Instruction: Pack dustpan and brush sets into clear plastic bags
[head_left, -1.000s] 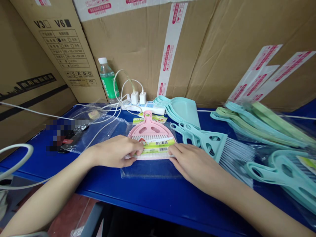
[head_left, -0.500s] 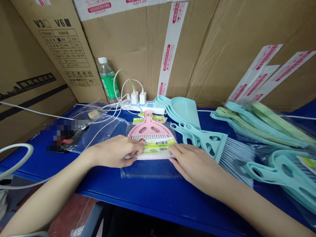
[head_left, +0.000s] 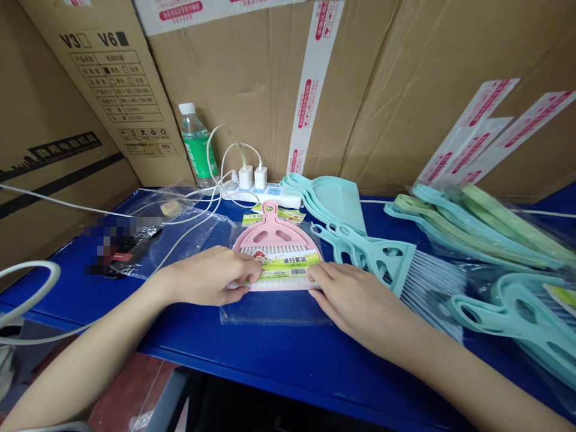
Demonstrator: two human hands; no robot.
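A pink dustpan and brush set (head_left: 272, 233) lies flat in a clear plastic bag (head_left: 276, 309), handle pointing away from me. White bristles run across it, and a green and yellow label card (head_left: 290, 264) covers part of them. My left hand (head_left: 218, 275) pinches the left lower edge of the bagged set, fingers curled. At the right lower edge, my right hand (head_left: 344, 291) grips it the same way. The fingertips of both hands are partly hidden. Just beyond my right hand lie turquoise brushes (head_left: 378, 255) with pale bristles.
Turquoise dustpans (head_left: 337, 201) are stacked behind, beside a white power strip (head_left: 270, 195) with chargers and loose cables. A green-labelled bottle (head_left: 198, 147) stands against the cardboard (head_left: 252, 90). Bagged turquoise and green sets (head_left: 477, 228) lie at right. Crumpled plastic (head_left: 193, 231) lies at left.
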